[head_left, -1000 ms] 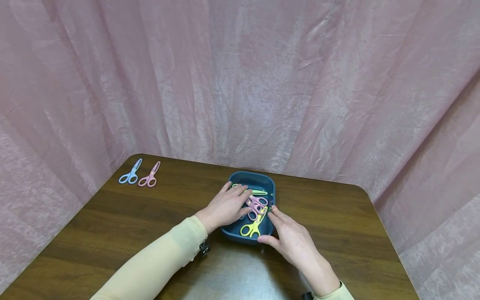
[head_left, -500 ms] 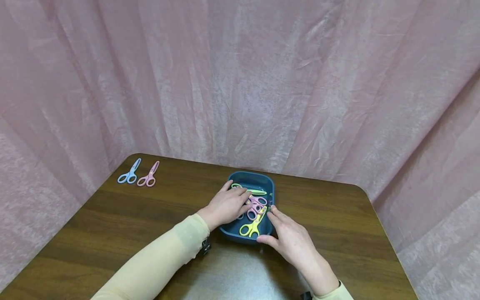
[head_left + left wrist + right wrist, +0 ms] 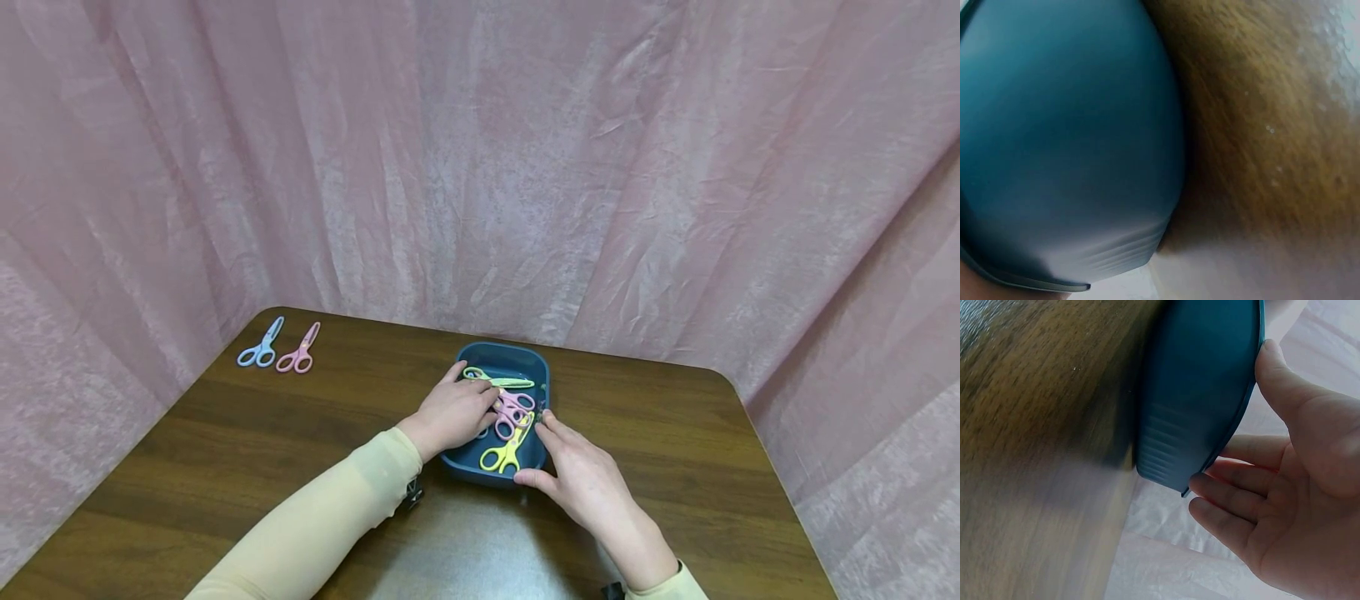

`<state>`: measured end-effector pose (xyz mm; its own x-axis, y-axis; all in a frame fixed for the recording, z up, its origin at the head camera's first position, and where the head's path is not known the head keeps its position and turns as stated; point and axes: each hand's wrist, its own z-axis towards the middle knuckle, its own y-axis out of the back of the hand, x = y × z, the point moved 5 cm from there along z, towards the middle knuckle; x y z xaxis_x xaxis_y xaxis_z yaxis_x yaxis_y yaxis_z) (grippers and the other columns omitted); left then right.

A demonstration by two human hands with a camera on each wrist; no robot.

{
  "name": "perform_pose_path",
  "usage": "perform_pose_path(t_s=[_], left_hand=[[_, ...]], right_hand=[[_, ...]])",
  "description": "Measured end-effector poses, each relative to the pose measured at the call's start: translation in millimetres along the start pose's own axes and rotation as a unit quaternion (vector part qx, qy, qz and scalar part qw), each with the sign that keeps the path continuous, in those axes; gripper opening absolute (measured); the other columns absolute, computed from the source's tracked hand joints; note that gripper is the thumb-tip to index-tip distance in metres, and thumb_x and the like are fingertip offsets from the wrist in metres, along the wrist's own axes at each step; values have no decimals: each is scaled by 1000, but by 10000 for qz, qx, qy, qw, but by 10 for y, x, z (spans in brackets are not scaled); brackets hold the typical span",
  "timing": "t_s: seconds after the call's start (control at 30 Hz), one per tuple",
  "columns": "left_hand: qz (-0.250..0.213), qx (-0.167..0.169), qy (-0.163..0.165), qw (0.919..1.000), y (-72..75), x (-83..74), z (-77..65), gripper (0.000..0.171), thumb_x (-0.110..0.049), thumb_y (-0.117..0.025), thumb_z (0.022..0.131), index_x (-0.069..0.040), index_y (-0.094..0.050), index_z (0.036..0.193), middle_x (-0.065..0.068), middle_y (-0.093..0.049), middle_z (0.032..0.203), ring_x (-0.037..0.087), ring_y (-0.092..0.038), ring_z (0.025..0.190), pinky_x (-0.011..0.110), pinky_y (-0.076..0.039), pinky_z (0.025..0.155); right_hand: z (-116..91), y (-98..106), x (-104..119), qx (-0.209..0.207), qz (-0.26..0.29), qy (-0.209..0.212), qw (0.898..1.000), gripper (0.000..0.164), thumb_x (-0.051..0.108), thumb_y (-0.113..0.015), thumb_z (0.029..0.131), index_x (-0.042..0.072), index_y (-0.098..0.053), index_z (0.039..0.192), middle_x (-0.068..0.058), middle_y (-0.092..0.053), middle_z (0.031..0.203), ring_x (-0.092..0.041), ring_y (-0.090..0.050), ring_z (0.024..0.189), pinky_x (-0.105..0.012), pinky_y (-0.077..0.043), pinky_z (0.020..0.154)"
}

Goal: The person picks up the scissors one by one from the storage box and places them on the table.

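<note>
A dark blue bin (image 3: 480, 477) stands on the table with several scissors in it. Over its left side reaches my left hand (image 3: 450, 417), its fingers extended onto the scissors. Pink-purple scissors (image 3: 517, 402) lie under and beside its fingertips, which are partly hidden. Green scissors (image 3: 513, 383) lie behind them, and yellow scissors (image 3: 506, 454) in front. Against the bin's right rim rests my right hand (image 3: 581, 475), fingers fairly straight. In the right wrist view, the thumb and fingertips of the right hand (image 3: 1310, 469) touch the bin's rim. The left wrist view shows mostly the bin's outer wall (image 3: 1072, 125).
Blue scissors (image 3: 262, 350) and pink scissors (image 3: 302, 354) lie side by side at the table's far left corner. The brown wooden table (image 3: 652, 417) ends at a pink curtain (image 3: 525, 167) behind and at both sides.
My left hand has shifted slightly, and more of the green scissors shows past its fingers. The right hand stays at the bin's rim.
</note>
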<state>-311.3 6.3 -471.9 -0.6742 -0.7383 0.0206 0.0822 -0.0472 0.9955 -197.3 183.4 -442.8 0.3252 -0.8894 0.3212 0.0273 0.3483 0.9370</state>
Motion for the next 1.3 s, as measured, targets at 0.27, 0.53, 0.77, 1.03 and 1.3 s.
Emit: perform_pose_path(t_s=[0.27, 0.53, 0.77, 1.03, 1.3], left_hand=[[-102, -187, -180, 9996, -27, 17, 1, 41, -35, -74, 108, -16, -72, 145, 4, -74, 137, 22, -69, 131, 58, -28, 130], [-122, -465, -260, 9985, 8, 10, -14, 44, -33, -77, 106, -15, -71, 146, 10, -70, 141, 29, -63, 137, 55, -32, 129], [397, -239, 89, 9989, 12, 3, -23, 48, -42, -73, 107, -13, -69, 145, 14, -67, 149, 32, -62, 141, 62, -25, 130], [640, -142, 117, 9978, 3, -6, -20, 41, -39, -71, 109, -13, -72, 140, 9, -75, 133, 27, -72, 124, 62, -24, 131], [613, -204, 122, 9978, -15, 5, -19, 38, -39, -72, 108, -12, -76, 135, 10, -77, 128, 28, -75, 116, 61, -26, 130]], right_hand=[[2, 10, 2, -21, -38, 32, 10000, 78, 51, -87, 93, 1, -66, 150, -18, -55, 163, -39, -57, 146, -62, -54, 106], [-3, 19, 0, 13, -57, -8, 10000, 79, 51, -87, 93, 1, -66, 150, -18, -55, 163, -38, -58, 146, -61, -54, 107], [9, 10, 3, -56, -26, 30, 10000, 79, 50, -88, 93, 0, -66, 150, -19, -56, 163, -39, -58, 146, -62, -54, 106], [2, 9, 4, -92, -20, 41, 9999, 78, 49, -88, 92, 0, -66, 149, -19, -56, 163, -39, -58, 146, -62, -54, 107], [4, -1, 6, -101, -28, 70, 9999, 79, 49, -88, 92, 0, -67, 149, -19, -56, 162, -38, -58, 146, -62, -55, 106]])
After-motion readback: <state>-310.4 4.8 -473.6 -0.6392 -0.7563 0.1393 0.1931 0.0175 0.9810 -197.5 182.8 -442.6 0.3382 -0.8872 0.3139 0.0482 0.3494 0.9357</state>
